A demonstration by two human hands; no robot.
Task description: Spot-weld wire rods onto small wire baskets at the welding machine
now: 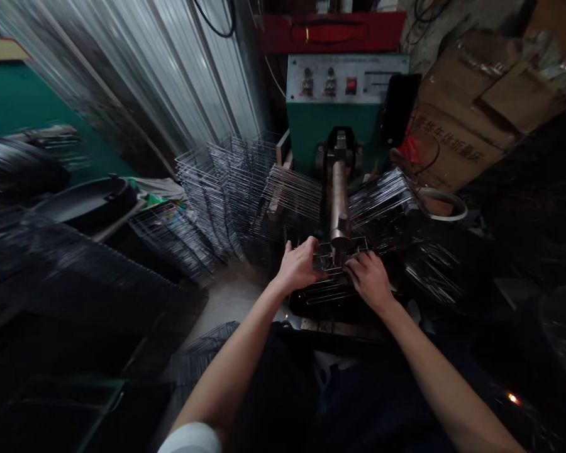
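At the front of a green spot welder (306, 129), its round metal arm (339, 195) points toward me, with the electrode tip down between my hands. Under that tip lies a small wire frame (332, 272). My left hand (302, 267) is closed on the frame's left side, thumb raised. On the right side, my right hand (370, 277) pinches the wire close to the tip. The fingertips are dark and partly hidden, as is some of the frame. Small orange sparks glow below my left hand and at the lower right.
Tall stacks of wire racks (226, 189) stand at the left. Bundles of bent wire lean beside the arm, one left (295, 189) and one right (382, 195). A white bowl (448, 204) and cardboard boxes (457, 132) are at the right. A black phone (399, 110) hangs on the welder.
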